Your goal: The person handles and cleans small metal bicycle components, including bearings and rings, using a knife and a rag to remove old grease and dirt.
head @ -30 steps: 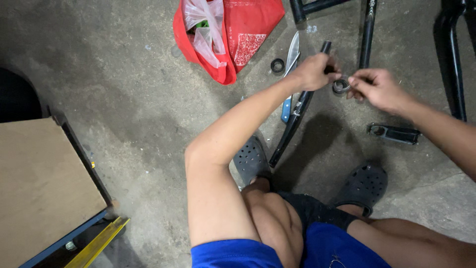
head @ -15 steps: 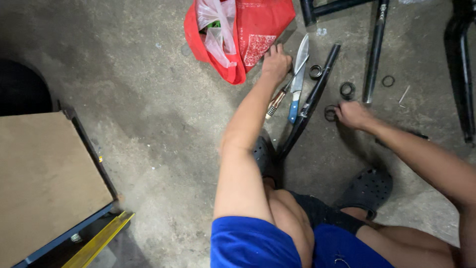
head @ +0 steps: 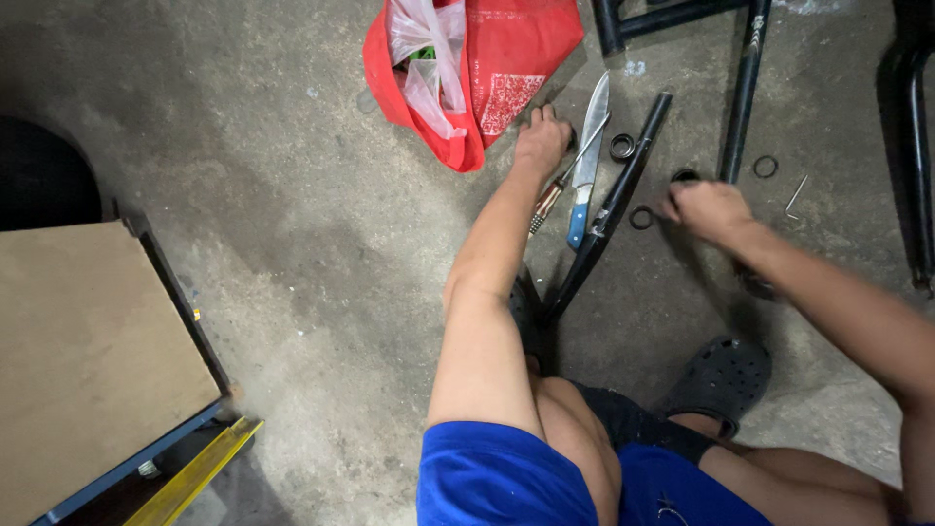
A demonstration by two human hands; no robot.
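Note:
My left hand (head: 542, 138) reaches down to the concrete floor beside the edge of a red bag (head: 506, 73), its fingers curled down; whether it grips anything is hidden. Just right of it lie a knife with a blue handle (head: 587, 161) and a screwdriver (head: 557, 190). My right hand (head: 709, 208) is blurred and closed, with nothing seen in it. It hovers next to a black ring (head: 685, 176) and a thin ring (head: 641, 217). A long black tube (head: 614, 206) lies between my hands.
More rings (head: 621, 146) (head: 766, 166) and a hex key (head: 796, 196) lie on the floor. Black frame tubes (head: 745, 88) cross the top right. A wood-topped blue cart (head: 88, 360) and a yellow bar (head: 195, 477) stand at the left. Dark sandals (head: 726, 375) are under my legs.
My left hand has left the tube and swung left and down to the floor by the red bag. My right hand has dropped from the ring work toward the floor rings.

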